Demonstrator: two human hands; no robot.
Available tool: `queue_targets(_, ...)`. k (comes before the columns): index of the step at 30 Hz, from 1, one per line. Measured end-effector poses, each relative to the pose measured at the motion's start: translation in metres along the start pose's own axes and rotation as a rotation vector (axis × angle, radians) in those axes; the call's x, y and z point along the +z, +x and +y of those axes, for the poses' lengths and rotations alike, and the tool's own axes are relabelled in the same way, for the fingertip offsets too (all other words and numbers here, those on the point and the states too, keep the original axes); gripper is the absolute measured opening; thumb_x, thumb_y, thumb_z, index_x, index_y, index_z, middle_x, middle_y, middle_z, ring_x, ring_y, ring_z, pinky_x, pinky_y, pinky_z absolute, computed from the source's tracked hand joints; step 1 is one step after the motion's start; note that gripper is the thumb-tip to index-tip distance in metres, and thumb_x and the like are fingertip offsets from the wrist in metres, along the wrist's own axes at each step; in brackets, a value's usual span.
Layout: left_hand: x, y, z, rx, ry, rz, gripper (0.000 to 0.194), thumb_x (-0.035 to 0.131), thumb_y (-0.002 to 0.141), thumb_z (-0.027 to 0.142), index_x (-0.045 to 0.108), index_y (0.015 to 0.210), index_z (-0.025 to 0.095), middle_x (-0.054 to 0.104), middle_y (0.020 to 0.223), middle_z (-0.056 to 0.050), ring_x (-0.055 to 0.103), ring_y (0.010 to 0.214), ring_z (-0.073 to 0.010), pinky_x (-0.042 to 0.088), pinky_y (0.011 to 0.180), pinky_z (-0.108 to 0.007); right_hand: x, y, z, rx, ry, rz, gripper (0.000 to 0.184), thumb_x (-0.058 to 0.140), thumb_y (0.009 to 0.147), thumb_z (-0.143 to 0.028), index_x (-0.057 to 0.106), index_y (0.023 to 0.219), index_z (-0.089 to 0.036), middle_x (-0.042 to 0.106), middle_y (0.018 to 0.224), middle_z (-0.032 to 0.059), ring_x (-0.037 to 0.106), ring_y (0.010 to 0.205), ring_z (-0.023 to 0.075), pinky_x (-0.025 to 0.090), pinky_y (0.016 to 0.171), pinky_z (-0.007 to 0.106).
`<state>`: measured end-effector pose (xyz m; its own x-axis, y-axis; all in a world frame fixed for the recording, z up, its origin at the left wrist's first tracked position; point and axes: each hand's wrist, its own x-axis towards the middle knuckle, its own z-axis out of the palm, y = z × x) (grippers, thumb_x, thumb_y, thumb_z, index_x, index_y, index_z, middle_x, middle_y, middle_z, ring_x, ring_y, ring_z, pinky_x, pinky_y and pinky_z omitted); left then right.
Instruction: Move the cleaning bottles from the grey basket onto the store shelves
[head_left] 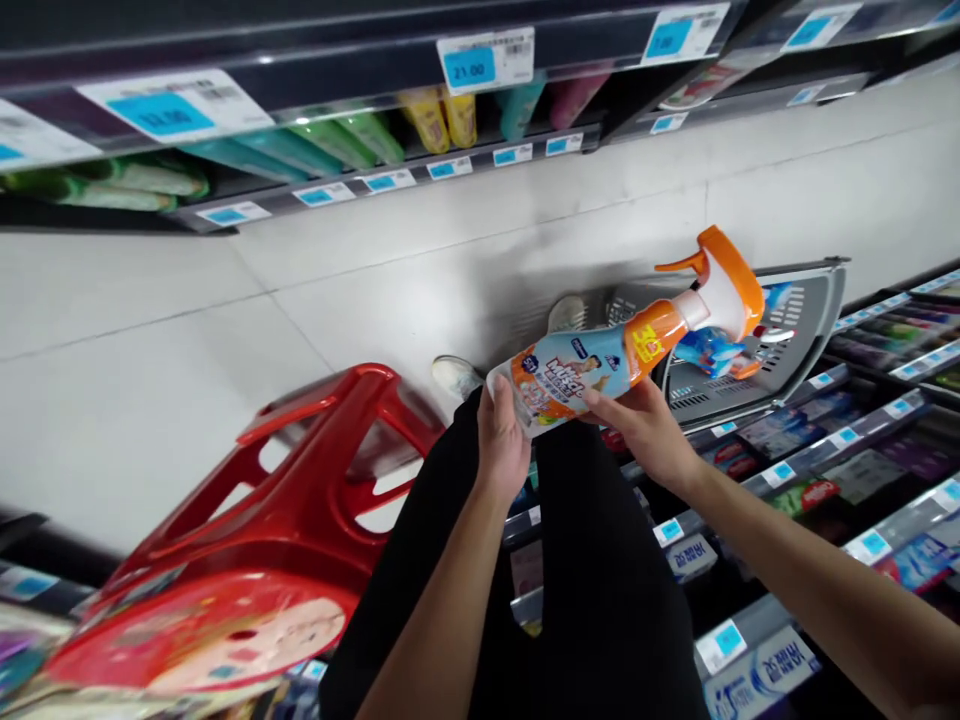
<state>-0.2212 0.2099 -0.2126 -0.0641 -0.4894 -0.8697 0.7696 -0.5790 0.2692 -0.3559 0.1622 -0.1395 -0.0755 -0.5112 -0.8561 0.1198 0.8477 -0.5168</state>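
Note:
A spray bottle of cleaner [592,365] with a pale blue label and an orange trigger head lies tilted across my view. My left hand [501,440] grips its base end from below. My right hand [645,430] holds the bottle's body nearer the neck, with fingers under the label. Just beyond the trigger head stands a grey plastic shopping basket [795,340] on the floor, with a blue-and-orange packaged item [709,352] inside it. The bottle looks to be above the basket's near rim, not resting on it.
A red plastic stool [300,480] stands to my left, close to my legs. Store shelves with blue price tags [487,60] run along the far side of a pale tiled aisle floor [150,380]. More stocked shelves [847,450] sit at the lower right. My shoes and black trousers show below my hands.

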Motion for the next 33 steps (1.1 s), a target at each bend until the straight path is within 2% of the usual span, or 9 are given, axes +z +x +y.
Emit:
queue_targets(4, 0.008, 0.002, 0.014, 0.095, -0.048, 0.011, 0.062, 0.071, 0.084, 0.069, 0.065, 0.125, 0.023, 0.069, 0.130, -0.012, 0.060, 0.131, -0.0335, 0.056, 0.098, -0.042, 0.025, 0.015, -0.009, -0.027, 0.012, 0.035, 0.044, 0.094, 0.064, -0.040, 0.072, 0.098, -0.023, 0.079, 0.098, -0.0005, 0.075, 0.085, 0.0236, 0.067, 0.078, 0.037)
queue_targets(8, 0.002, 0.007, 0.031, 0.136, -0.131, 0.013, 0.048, 0.076, 0.086, 0.056, 0.065, 0.122, 0.026, 0.069, 0.129, -0.008, 0.064, 0.123, -0.0293, 0.057, 0.093, -0.039, 0.039, 0.022, -0.032, -0.137, -0.153, -0.016, 0.038, 0.090, 0.071, -0.040, 0.074, 0.103, -0.028, 0.079, 0.099, -0.0035, 0.076, 0.095, 0.0266, 0.065, 0.092, 0.045)
queue_targets(11, -0.007, 0.009, 0.033, 0.119, -0.200, 0.092, 0.045, 0.079, 0.083, 0.047, 0.064, 0.122, 0.029, 0.071, 0.118, -0.004, 0.069, 0.106, -0.0227, 0.057, 0.087, -0.035, 0.045, 0.029, -0.054, -0.332, -0.288, -0.014, 0.042, 0.088, 0.073, -0.036, 0.074, 0.112, -0.028, 0.078, 0.104, -0.0020, 0.073, 0.107, 0.0261, 0.057, 0.106, 0.045)
queue_targets(14, -0.009, 0.006, 0.029, 0.049, -0.260, 0.149, 0.054, 0.082, 0.078, 0.047, 0.061, 0.124, 0.028, 0.072, 0.108, -0.003, 0.069, 0.095, -0.0202, 0.056, 0.085, -0.035, 0.047, 0.040, -0.087, -0.579, -0.401, 0.048, 0.048, 0.088, 0.072, -0.033, 0.073, 0.117, -0.027, 0.078, 0.102, 0.0007, 0.072, 0.108, 0.0243, 0.053, 0.111, 0.043)
queue_targets(19, -0.002, -0.004, 0.021, 0.047, -0.301, 0.190, 0.058, 0.082, 0.076, 0.051, 0.061, 0.123, 0.026, 0.072, 0.109, -0.004, 0.069, 0.096, -0.0218, 0.054, 0.088, -0.037, 0.056, 0.069, -0.159, -0.974, -0.745, 0.157, 0.025, 0.086, 0.075, -0.036, 0.075, 0.091, -0.020, 0.076, 0.092, 0.0050, 0.073, 0.096, 0.0248, 0.056, 0.105, 0.044)
queue_targets(22, 0.005, -0.005, 0.015, 0.062, -0.334, 0.214, 0.057, 0.082, 0.075, 0.053, 0.062, 0.121, 0.025, 0.072, 0.109, -0.004, 0.068, 0.096, -0.0222, 0.054, 0.088, -0.037, 0.065, 0.098, -0.196, -1.122, -0.829, 0.140, 0.027, 0.088, 0.072, -0.035, 0.072, 0.084, -0.017, 0.076, 0.092, 0.0063, 0.072, 0.097, 0.0246, 0.055, 0.105, 0.042)
queue_targets(27, 0.017, 0.001, 0.003, 0.075, -0.412, 0.227, 0.059, 0.081, 0.075, 0.056, 0.062, 0.122, 0.025, 0.070, 0.110, -0.004, 0.068, 0.095, -0.0210, 0.053, 0.087, -0.035, 0.072, 0.162, -0.240, -1.220, -0.876, 0.049, 0.034, 0.088, 0.069, -0.033, 0.069, 0.090, -0.013, 0.075, 0.094, 0.0061, 0.072, 0.096, 0.0226, 0.055, 0.104, 0.041)
queue_targets(30, 0.023, 0.004, -0.003, 0.072, -0.460, 0.225, 0.061, 0.082, 0.075, 0.058, 0.062, 0.122, 0.025, 0.070, 0.110, -0.004, 0.068, 0.096, -0.0205, 0.053, 0.088, -0.034, 0.075, 0.194, -0.260, -1.197, -0.904, 0.022, 0.032, 0.085, 0.072, -0.031, 0.067, 0.093, -0.015, 0.074, 0.093, 0.0038, 0.073, 0.098, 0.0213, 0.055, 0.105, 0.040)
queue_targets(33, 0.028, 0.007, -0.007, 0.072, -0.484, 0.232, 0.060, 0.082, 0.075, 0.059, 0.063, 0.121, 0.025, 0.070, 0.109, -0.004, 0.068, 0.096, -0.0205, 0.053, 0.088, -0.034, 0.081, 0.213, -0.278, -1.162, -0.929, 0.004, 0.032, 0.082, 0.075, -0.021, 0.063, 0.101, -0.018, 0.074, 0.098, 0.0028, 0.072, 0.105, 0.0189, 0.054, 0.106, 0.036)
